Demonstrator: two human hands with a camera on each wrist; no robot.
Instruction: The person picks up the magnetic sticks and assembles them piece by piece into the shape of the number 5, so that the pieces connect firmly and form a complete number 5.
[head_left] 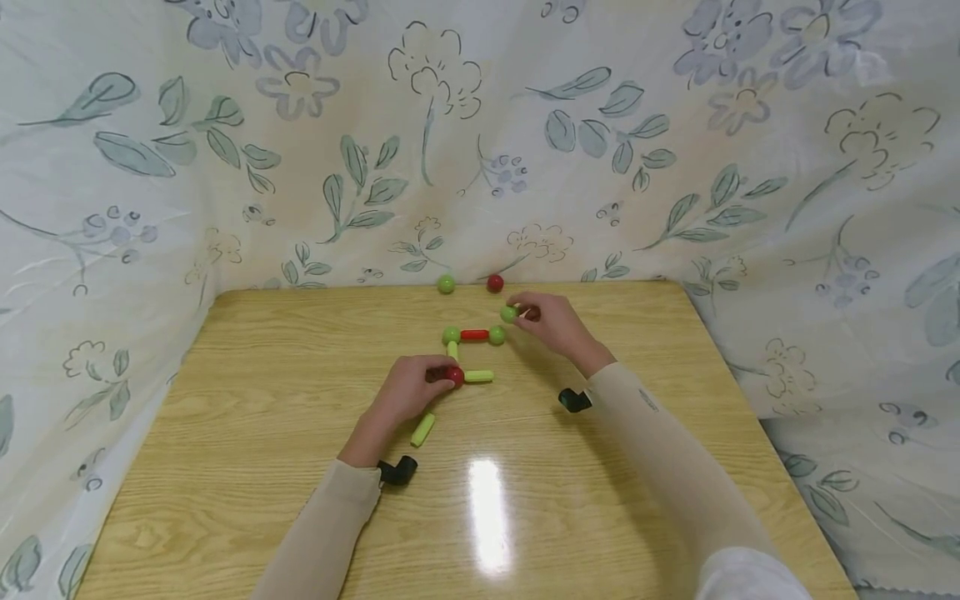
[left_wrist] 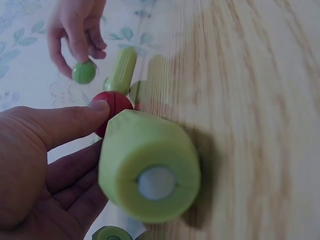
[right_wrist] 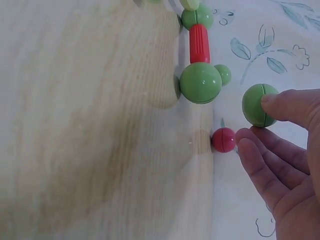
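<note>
My left hand [head_left: 407, 390] pinches a red ball [head_left: 455, 377], thumb on its side as the left wrist view shows. From that ball one light-green rod [head_left: 478, 377] points right and another light-green rod [head_left: 453, 350] runs back to a green ball [head_left: 451, 335]. A red rod [head_left: 474, 335] joins this to a second green ball [head_left: 497, 335] on its right. Just behind that corner, my right hand [head_left: 553, 322] holds a loose green ball [right_wrist: 258, 105] between thumb and fingers, raised above the table.
At the table's back edge lie a green ball [head_left: 446, 284] and a red ball [head_left: 495, 283]. A loose light-green rod [head_left: 423, 430] lies beside my left wrist. Floral cloth [head_left: 525, 125] hangs behind the wooden table [head_left: 600, 517]. Black camera mounts stick out from both wrists.
</note>
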